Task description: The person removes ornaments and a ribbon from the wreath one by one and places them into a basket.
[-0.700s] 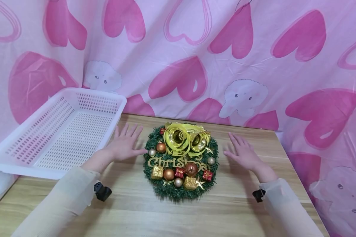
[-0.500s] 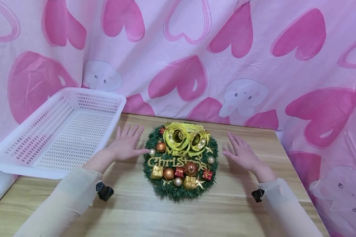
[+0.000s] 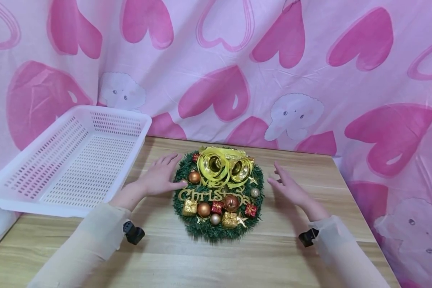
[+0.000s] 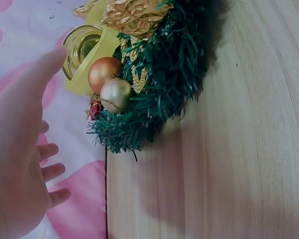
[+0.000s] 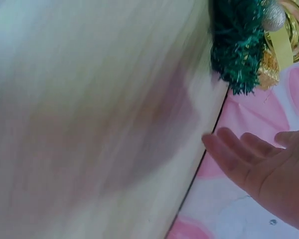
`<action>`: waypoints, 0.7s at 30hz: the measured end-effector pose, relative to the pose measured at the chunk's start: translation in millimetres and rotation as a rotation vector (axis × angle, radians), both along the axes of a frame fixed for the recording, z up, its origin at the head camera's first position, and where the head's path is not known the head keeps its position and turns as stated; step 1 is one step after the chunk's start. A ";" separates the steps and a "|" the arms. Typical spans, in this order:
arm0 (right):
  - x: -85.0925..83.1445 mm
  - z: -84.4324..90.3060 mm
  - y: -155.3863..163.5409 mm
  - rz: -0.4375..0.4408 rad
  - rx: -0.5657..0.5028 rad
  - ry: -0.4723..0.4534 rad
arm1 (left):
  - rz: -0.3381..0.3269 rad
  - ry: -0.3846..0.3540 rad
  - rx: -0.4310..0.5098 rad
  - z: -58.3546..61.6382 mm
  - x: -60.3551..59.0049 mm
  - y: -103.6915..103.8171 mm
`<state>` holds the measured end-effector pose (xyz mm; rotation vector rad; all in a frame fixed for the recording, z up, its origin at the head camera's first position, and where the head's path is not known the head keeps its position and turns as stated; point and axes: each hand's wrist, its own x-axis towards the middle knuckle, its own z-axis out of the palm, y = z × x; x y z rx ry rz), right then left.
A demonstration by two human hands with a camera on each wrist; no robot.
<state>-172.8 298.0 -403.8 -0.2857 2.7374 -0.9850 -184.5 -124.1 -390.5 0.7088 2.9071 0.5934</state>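
1. The Christmas wreath lies flat at the centre of the wooden table, its gold bells at 12 o'clock.
2. The left hand sits at the wreath's 9 o'clock, fingers straight and slightly spread, thumb at the green rim (whether it touches, I cannot tell).
3. The right hand is at 3 o'clock, fingers straight and loosely apart, just beside the wreath, holding nothing.
4. A white basket stands at 9 o'clock, beyond the left hand.
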 end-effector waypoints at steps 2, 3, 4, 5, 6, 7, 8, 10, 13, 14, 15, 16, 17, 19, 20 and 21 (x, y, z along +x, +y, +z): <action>0.0 -0.6 -2.8 -0.023 -0.044 -0.048 | -0.008 -0.006 0.048 -0.3 -0.3 1.4; -0.1 -0.7 -4.2 -0.035 -0.081 -0.082 | -0.012 -0.009 0.075 -0.6 -0.4 2.2; -0.3 -0.6 -5.7 -0.052 -0.123 -0.117 | -0.013 -0.012 0.098 -1.1 -0.9 2.8; -0.6 -0.9 -6.8 -0.064 -0.167 -0.150 | -0.013 -0.018 0.123 -1.7 -1.3 3.5; -0.9 -1.2 -8.0 -0.078 -0.214 -0.182 | -0.008 -0.030 0.147 -2.1 -1.8 4.2; -1.4 -1.7 -8.9 -0.089 -0.264 -0.214 | -0.010 -0.038 0.167 -3.1 -2.5 5.0; -1.8 -2.5 -9.5 -0.100 -0.314 -0.242 | -0.005 -0.050 0.188 -3.9 -3.3 5.7; -2.4 -4.7 -10.1 -0.116 -0.390 -0.278 | 0.002 -0.079 0.233 -5.1 -4.7 7.1; -2.8 -8.9 -9.0 -0.124 -0.444 -0.313 | 0.013 -0.126 0.311 -7.1 -7.0 8.9; -2.9 -10.3 -8.2 -0.123 -0.455 -0.325 | 0.021 -0.142 0.338 -7.6 -7.8 9.4; -3.2 -12.1 -7.3 -0.130 -0.465 -0.340 | 0.025 -0.156 0.363 -8.2 -8.6 9.9; -3.4 -13.7 -6.4 -0.134 -0.473 -0.355 | 0.031 -0.167 0.388 -8.9 -9.3 10.3; -3.4 -14.7 -5.8 -0.132 -0.487 -0.374 | 0.032 -0.177 0.413 -9.6 -10.1 10.7; -3.6 -16.3 -5.2 -0.132 -0.519 -0.411 | 0.027 -0.188 0.459 -11.3 -11.8 11.4; -3.7 -16.9 -5.1 -0.140 -0.549 -0.432 | 0.030 -0.193 0.478 -12.2 -12.7 11.8; -3.7 -17.5 -5.4 -0.150 -0.569 -0.452 | 0.033 -0.199 0.495 -12.9 -13.6 12.5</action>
